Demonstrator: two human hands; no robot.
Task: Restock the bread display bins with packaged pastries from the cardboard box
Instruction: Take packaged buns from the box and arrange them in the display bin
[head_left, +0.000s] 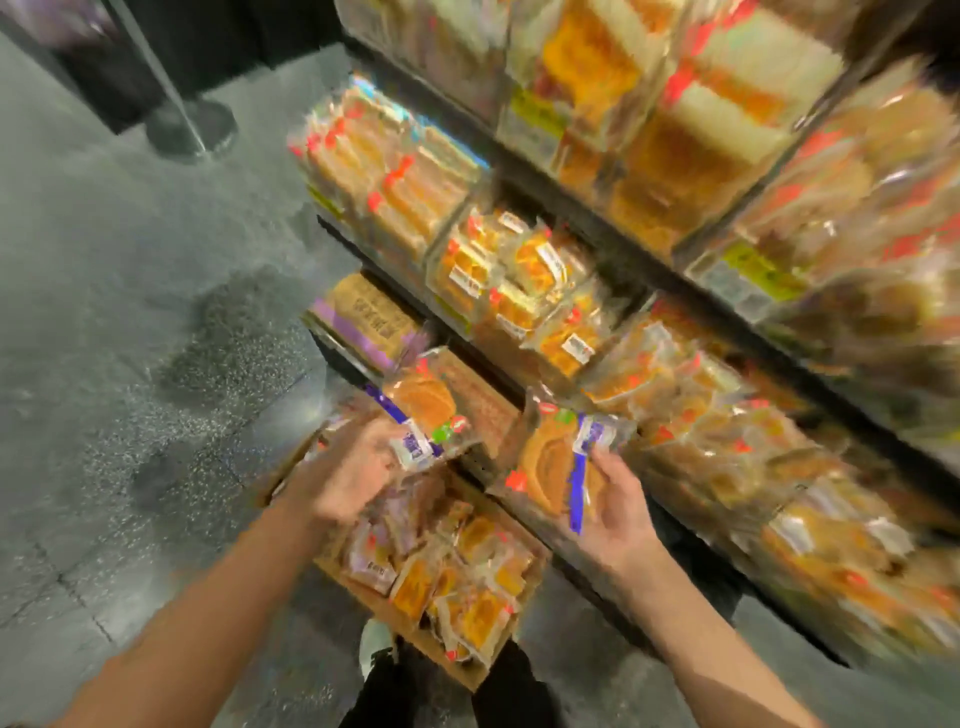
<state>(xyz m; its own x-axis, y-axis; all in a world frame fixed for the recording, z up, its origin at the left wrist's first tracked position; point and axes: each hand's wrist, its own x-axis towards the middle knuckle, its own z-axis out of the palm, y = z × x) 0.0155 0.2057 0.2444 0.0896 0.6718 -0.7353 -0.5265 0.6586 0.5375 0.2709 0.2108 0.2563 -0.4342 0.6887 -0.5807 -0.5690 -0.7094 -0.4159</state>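
Each hand, left hand (353, 467) and right hand (621, 506), grips a clear-wrapped golden pastry (423, 402) with blue stripe.

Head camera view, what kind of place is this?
Most likely a shop's bakery aisle during restocking. Tiered clear bins hold wrapped breads, an open cardboard box of pastries sits on the grey floor, and each hand, left and right, holds a packet.

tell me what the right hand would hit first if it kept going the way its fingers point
Probably the clear display bin of wrapped pastries just ahead; the right hand holds a packaged pastry that would touch first. Motion blur makes depth uncertain.
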